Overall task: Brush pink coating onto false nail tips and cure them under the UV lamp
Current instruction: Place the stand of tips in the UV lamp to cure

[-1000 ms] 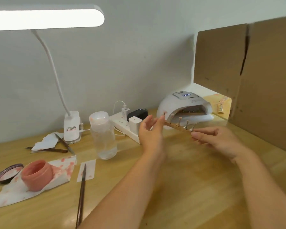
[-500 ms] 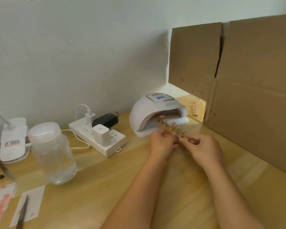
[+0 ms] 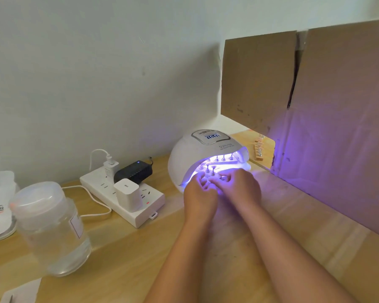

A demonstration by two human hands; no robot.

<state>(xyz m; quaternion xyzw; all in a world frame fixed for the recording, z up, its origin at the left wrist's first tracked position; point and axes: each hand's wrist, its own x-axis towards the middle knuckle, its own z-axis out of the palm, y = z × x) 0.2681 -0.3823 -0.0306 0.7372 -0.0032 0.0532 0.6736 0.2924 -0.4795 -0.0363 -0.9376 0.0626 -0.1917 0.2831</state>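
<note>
The UV lamp (image 3: 206, 154) is lit now, violet glow spilling from its mouth onto the desk (image 3: 271, 226) and the cardboard panel (image 3: 337, 127) at the right; half a second ago the mouth was dark. Both hands have pushed forward from just in front of the lamp to its opening. The left hand (image 3: 198, 197) and right hand (image 3: 242, 189) sit side by side at the lip, fingers curled on the wooden strip of nail tips (image 3: 210, 171), whose stands rise just past the knuckles, inside the mouth. Each grip looks closed on that strip, though glare washes out the fingertips. A second row of nail tips (image 3: 222, 159) stands deeper under the dome. The display on top of the lamp shows lit digits, too blurred to read.

The view has swung closer, too. The power strip (image 3: 123, 193) with its white and black plugs lies left of the lamp, and the clear bottle (image 3: 50, 228) stands nearer at the left edge. Another strip of tips (image 3: 258, 149) rests behind the lamp, by the cardboard.
</note>
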